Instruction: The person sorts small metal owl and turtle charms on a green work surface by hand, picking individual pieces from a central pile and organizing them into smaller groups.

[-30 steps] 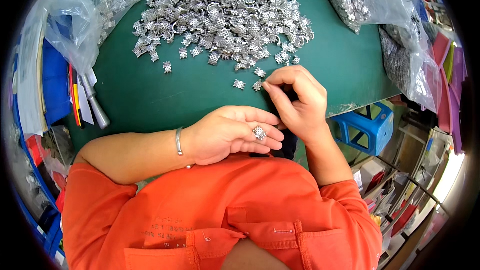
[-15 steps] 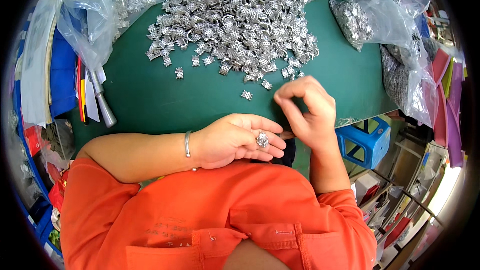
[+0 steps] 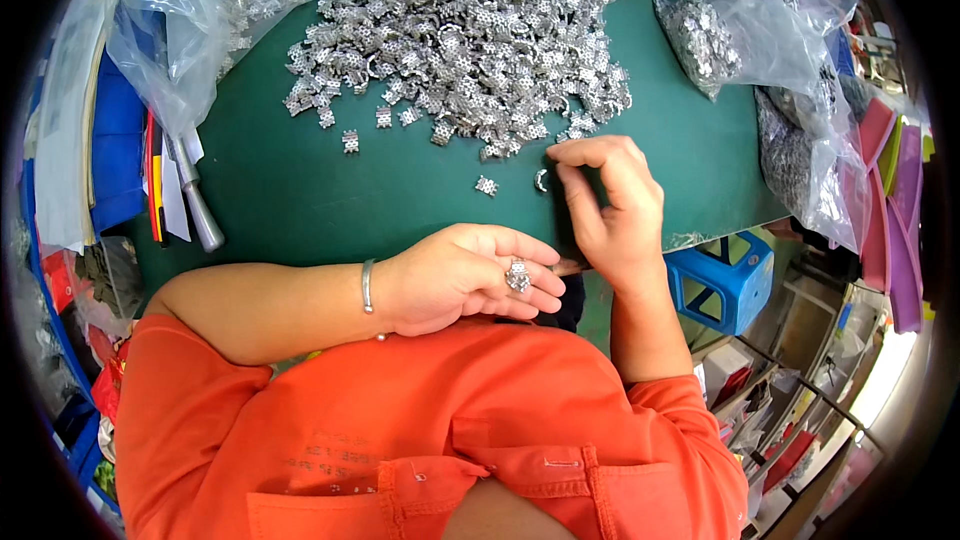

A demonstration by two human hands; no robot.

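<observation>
My left hand (image 3: 465, 275) is turned palm up, fingers stretched out. Small perforated silver metal clips (image 3: 517, 275) rest on its fingers, with the thumb against them; I cannot tell how many. My right hand (image 3: 618, 202) hovers at the table's near right, index finger and thumb bent together; whatever lies between the tips is hidden. Just left of those tips, a curved metal clip (image 3: 541, 180) stands on its side. Another loose clip (image 3: 486, 186) lies farther left. Beyond both hands spreads a large pile of the same clips (image 3: 460, 50).
The table top (image 3: 290, 190) is green. Clear bags of metal parts (image 3: 700, 45) lie at the right, and another plastic bag (image 3: 170, 50) hangs at the left beside a metal-handled tool (image 3: 203, 210). A blue stool (image 3: 725, 285) stands below the right table edge.
The clip near my right hand has gone from lying flat to standing on its side. My right hand's fingers have shifted slightly. The left hand keeps its clips.
</observation>
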